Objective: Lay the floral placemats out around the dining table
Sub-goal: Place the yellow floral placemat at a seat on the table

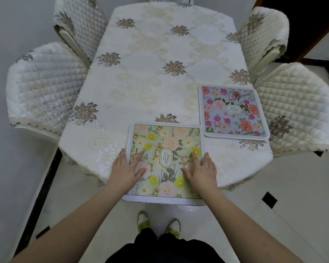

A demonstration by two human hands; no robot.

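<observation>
A yellow and pink floral placemat (164, 141) marked "GARDEN" lies at the near end of the dining table (150, 76), its near edge overhanging the table end. My left hand (127, 168) rests flat on its left side with fingers straight. My right hand (199, 168) rests flat on its right side in the same way. A second placemat (234, 111), blue with pink and orange flowers, lies flat at the table's right edge.
A cream embroidered tablecloth covers the table. Two quilted chairs stand on the left (44, 88) (80, 23) and two on the right (296, 109) (264, 33). My feet (158, 223) stand on the pale tiled floor at the table's near end.
</observation>
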